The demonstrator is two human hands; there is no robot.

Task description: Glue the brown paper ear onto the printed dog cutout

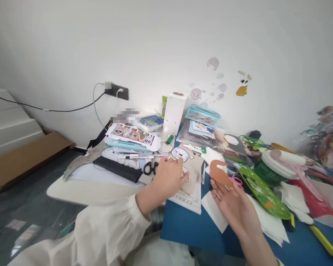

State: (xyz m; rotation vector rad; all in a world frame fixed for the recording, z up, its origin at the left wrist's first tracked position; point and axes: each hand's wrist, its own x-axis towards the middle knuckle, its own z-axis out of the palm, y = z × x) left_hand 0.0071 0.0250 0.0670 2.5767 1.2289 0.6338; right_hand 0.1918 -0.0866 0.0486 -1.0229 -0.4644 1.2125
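- Cluttered blue table (183, 225) against a white wall.
- Left hand (168, 177) presses flat on tan paper (193, 173), fingers relaxed.
- Right hand (234, 207) pinches a brown cutout (218, 173); it could tear or slip among scraps.

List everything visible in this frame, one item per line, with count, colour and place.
brown cutout: 1, brown and white, in the right hand's fingertips
pink scissors: 1, pink, behind the cutout
black scissors: 1, black, beside the left hand
green plate: 1, green, right of the cutout
sticker sheet: 1, white with cartoon figures, on the back-left pile
clear box: 1, teal-lidded, at the back
blue table: 1, blue, under the clutter
left hand: 1, resting on beige paper
right hand: 1, palm up
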